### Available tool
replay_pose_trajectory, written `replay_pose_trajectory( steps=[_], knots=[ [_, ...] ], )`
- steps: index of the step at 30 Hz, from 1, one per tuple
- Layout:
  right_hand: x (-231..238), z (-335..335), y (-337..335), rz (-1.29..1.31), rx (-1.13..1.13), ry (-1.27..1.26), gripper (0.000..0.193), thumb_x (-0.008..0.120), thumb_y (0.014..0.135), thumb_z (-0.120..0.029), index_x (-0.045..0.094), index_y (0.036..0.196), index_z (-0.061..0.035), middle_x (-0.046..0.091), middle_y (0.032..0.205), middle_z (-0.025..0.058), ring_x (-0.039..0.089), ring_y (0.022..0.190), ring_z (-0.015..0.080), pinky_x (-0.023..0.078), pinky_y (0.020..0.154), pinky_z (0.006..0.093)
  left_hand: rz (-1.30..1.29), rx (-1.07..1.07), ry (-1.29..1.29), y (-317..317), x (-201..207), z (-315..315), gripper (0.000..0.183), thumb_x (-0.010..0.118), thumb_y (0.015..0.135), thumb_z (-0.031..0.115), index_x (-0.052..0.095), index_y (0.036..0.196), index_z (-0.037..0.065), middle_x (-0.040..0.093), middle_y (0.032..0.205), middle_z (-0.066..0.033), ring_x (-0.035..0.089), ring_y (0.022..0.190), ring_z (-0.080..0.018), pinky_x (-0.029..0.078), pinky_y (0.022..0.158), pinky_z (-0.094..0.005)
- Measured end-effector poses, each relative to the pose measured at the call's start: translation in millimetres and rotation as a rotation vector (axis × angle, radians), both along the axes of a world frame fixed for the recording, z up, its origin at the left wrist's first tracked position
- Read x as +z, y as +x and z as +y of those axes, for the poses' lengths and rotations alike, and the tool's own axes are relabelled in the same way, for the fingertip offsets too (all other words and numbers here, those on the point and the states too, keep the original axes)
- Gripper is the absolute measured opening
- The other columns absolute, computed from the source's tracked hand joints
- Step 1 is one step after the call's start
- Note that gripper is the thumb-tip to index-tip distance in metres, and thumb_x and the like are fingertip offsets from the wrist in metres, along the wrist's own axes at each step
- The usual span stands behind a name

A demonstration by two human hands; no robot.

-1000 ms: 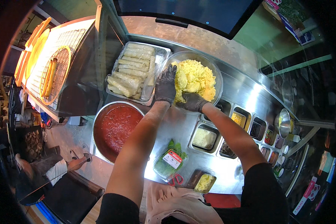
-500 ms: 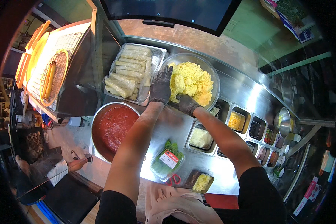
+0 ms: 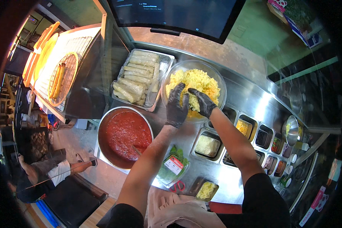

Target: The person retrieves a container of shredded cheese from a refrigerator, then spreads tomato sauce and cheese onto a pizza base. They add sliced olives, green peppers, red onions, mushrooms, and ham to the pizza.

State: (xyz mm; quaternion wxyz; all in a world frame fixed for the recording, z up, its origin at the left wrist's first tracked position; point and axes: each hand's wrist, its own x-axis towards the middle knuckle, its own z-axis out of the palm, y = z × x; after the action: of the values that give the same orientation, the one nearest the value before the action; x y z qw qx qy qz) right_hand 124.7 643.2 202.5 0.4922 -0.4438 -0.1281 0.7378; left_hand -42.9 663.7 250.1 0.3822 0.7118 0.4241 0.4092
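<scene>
A large clear bowl (image 3: pixel 222 95) holds a heap of yellow crumbly food (image 3: pixel 197 78), which looks like rice or scrambled egg. Both hands wear black gloves and reach into its near side. My left hand (image 3: pixel 176 108) has its thumb and fingers apart, touching the food. Opposite it, my right hand (image 3: pixel 203 104) is also open, its fingers stretched out over the heap. Some of the yellow food shows between the two hands; how deep the fingertips go is hidden.
A tray (image 3: pixel 158 99) of wrapped rolls stands left of the bowl. Nearer is a big pot of red sauce (image 3: pixel 123 133). A clear box of green leaves (image 3: pixel 171 169), red-handled scissors (image 3: pixel 177 186) and several topping tins (image 3: pixel 245 128) lie nearby. A person's leg (image 3: pixel 78 167) shows at left.
Both hands have moved from the bowl's left and near rim into the food, facing each other. The view has shifted slightly, and a utensil handle now shows in the red sauce.
</scene>
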Motion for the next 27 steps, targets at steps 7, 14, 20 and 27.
replay_pose_trajectory(
  steps=[7, 14, 20, 27],
  knots=[
    [-12.1, 15.2, -2.7, 0.562, -0.260, 0.241, 0.032, 0.046, 0.107, -0.027, 0.060, 0.129, -0.0092, 0.064, 0.124, 0.0087, 0.062, 0.113, 0.0215, 0.052, 0.100, 0.0372, -0.091, 0.058, 0.113, 50.4, 26.6, -5.3, 0.037, 0.069, 0.090, 0.015, 0.063, 0.123, 0.001, 0.066, 0.122, -0.0203, 0.062, 0.115, -0.0380, 0.047, 0.102, -0.0426],
    [70.5, -89.6, -66.0, 0.074, -0.290, 0.366, 0.035, 0.049, 0.106, -0.020, 0.058, 0.134, -0.0007, 0.065, 0.124, 0.0079, 0.060, 0.118, 0.0204, 0.049, 0.102, 0.0321, -0.159, 0.055, 0.364, -15.4, 84.6, -83.5, 0.036, 0.064, 0.086, 0.013, 0.063, 0.121, 0.002, 0.066, 0.116, -0.0208, 0.061, 0.109, -0.0428, 0.049, 0.097, -0.0470],
    [143.3, -232.3, -225.8, 0.333, 0.032, 0.686, 0.044, 0.053, 0.103, -0.022, 0.049, 0.141, -0.0006, 0.060, 0.128, 0.0097, 0.057, 0.120, 0.0209, 0.046, 0.106, 0.0341, -0.447, 0.207, 0.100, -153.9, 140.9, -255.4, 0.035, 0.058, 0.093, 0.016, 0.064, 0.123, 0.002, 0.064, 0.126, -0.0202, 0.058, 0.120, -0.0363, 0.043, 0.109, -0.0437],
    [183.1, -520.4, -454.8, 0.511, 0.594, 0.434, 0.028, 0.040, 0.108, -0.020, 0.058, 0.124, -0.0055, 0.060, 0.118, 0.0041, 0.059, 0.110, 0.0154, 0.047, 0.101, 0.0306, -0.021, 0.778, 0.473, -378.7, 164.5, -601.3, 0.040, 0.061, 0.088, 0.023, 0.065, 0.121, 0.001, 0.064, 0.125, -0.0211, 0.058, 0.121, -0.0404, 0.045, 0.107, -0.0487]
  ],
)
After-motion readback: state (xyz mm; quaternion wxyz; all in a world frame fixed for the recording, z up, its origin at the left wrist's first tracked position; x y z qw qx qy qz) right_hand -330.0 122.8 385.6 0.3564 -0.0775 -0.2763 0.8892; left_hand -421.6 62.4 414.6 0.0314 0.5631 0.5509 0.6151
